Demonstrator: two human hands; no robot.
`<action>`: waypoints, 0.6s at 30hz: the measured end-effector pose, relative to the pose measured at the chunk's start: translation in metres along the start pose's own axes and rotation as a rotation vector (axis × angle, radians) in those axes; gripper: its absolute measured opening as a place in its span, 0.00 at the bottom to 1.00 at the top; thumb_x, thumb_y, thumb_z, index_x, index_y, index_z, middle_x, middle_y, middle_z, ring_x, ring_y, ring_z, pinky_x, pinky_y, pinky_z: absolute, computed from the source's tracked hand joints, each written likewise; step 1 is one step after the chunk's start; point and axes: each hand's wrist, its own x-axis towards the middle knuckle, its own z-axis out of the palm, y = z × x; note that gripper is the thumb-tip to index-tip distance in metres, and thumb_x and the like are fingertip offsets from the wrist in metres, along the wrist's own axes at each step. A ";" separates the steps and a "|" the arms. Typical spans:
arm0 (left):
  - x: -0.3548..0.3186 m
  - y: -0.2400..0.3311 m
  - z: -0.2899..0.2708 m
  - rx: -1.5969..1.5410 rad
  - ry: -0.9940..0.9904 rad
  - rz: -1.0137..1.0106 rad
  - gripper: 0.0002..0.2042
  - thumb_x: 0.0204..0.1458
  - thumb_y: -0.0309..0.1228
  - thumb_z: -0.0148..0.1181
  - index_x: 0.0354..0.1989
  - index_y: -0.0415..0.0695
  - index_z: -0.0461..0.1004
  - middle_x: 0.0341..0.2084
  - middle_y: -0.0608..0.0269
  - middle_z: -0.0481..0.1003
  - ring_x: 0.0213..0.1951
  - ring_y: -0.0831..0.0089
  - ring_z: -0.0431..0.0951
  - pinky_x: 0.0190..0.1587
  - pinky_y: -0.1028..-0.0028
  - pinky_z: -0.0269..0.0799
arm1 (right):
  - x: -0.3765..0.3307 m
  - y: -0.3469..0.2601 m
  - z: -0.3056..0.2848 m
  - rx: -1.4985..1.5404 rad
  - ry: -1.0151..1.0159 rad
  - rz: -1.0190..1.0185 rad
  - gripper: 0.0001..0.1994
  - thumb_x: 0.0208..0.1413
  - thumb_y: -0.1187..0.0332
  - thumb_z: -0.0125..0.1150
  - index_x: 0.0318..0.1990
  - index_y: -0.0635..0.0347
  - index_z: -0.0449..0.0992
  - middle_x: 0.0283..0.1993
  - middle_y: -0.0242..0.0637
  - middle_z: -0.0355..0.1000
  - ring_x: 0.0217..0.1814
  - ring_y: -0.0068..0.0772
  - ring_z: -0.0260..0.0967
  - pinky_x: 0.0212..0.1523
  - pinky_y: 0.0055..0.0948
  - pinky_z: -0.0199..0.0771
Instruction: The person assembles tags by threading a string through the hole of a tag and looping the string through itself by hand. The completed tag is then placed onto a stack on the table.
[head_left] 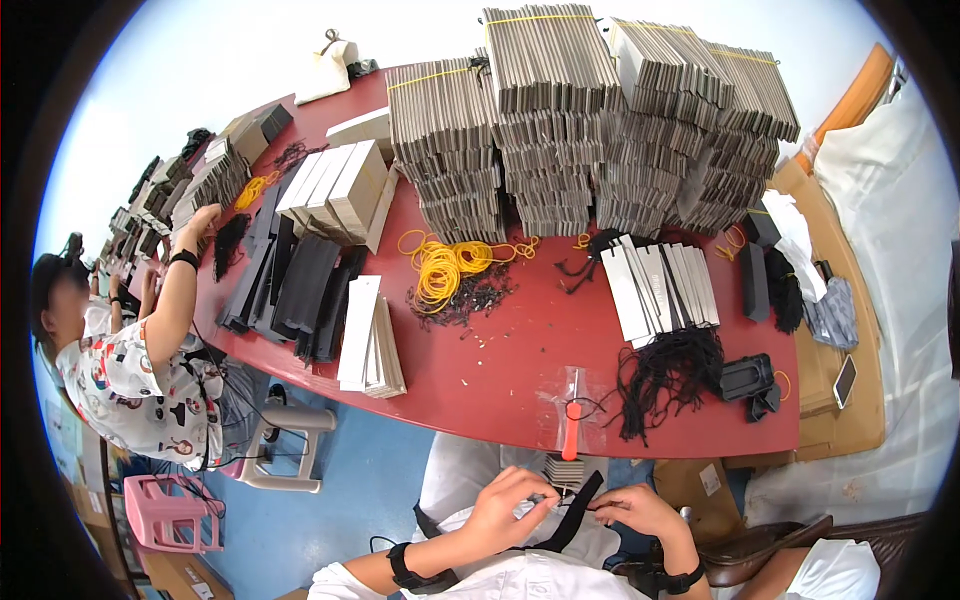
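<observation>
My left hand [508, 508] and my right hand [634, 508] meet over my lap, below the near edge of the red table [500, 360]. Together they pinch a small flat grey folded piece with a black cord [572, 512] running down between them. A small stack of grey folded pieces [563, 470] rests just above my hands. An orange-handled tool [571, 420] lies on a clear plastic bag at the table edge. A tangle of black cords [665, 375] sits to its right.
Tall bundles of grey folded cartons [590, 120] fill the far table. Yellow rubber bands [445, 265], white flat pieces [660, 285] and black sleeves [300, 285] lie mid-table. Another person [140, 360] sits at the left. A pink stool [175, 510] and a grey stool [285, 440] stand on the blue floor.
</observation>
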 end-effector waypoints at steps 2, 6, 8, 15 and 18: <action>0.000 0.000 0.001 0.003 -0.006 0.008 0.06 0.46 0.21 0.64 0.33 0.40 0.76 0.32 0.59 0.76 0.37 0.63 0.74 0.41 0.69 0.69 | -0.003 -0.007 -0.001 -0.020 -0.007 -0.028 0.10 0.54 0.71 0.62 0.42 0.65 0.79 0.32 0.39 0.79 0.32 0.24 0.77 0.35 0.23 0.74; -0.001 -0.002 0.000 -0.060 -0.031 0.033 0.06 0.48 0.21 0.63 0.35 0.40 0.75 0.33 0.59 0.76 0.37 0.63 0.74 0.43 0.69 0.69 | -0.007 -0.011 -0.002 -0.001 0.005 -0.021 0.10 0.53 0.72 0.63 0.42 0.66 0.79 0.33 0.39 0.78 0.32 0.24 0.77 0.35 0.23 0.74; -0.003 -0.002 -0.001 -0.132 -0.053 0.000 0.05 0.49 0.21 0.62 0.35 0.40 0.75 0.33 0.59 0.75 0.38 0.64 0.74 0.44 0.70 0.69 | -0.011 -0.023 0.000 0.098 0.101 -0.068 0.09 0.51 0.75 0.64 0.40 0.66 0.79 0.32 0.37 0.78 0.32 0.23 0.76 0.35 0.23 0.74; -0.010 -0.007 -0.013 -0.481 -0.210 -0.171 0.04 0.56 0.22 0.56 0.38 0.39 0.73 0.38 0.59 0.74 0.42 0.70 0.72 0.49 0.70 0.66 | -0.013 -0.069 0.005 -0.046 0.130 -0.393 0.05 0.47 0.80 0.65 0.34 0.69 0.79 0.31 0.40 0.78 0.32 0.28 0.78 0.33 0.21 0.74; -0.014 -0.007 -0.018 -0.523 -0.238 -0.198 0.04 0.57 0.22 0.55 0.39 0.39 0.72 0.41 0.58 0.73 0.45 0.71 0.72 0.52 0.70 0.65 | -0.011 -0.083 0.018 -0.070 0.158 -0.510 0.07 0.49 0.78 0.64 0.37 0.63 0.80 0.33 0.38 0.77 0.33 0.31 0.76 0.32 0.25 0.73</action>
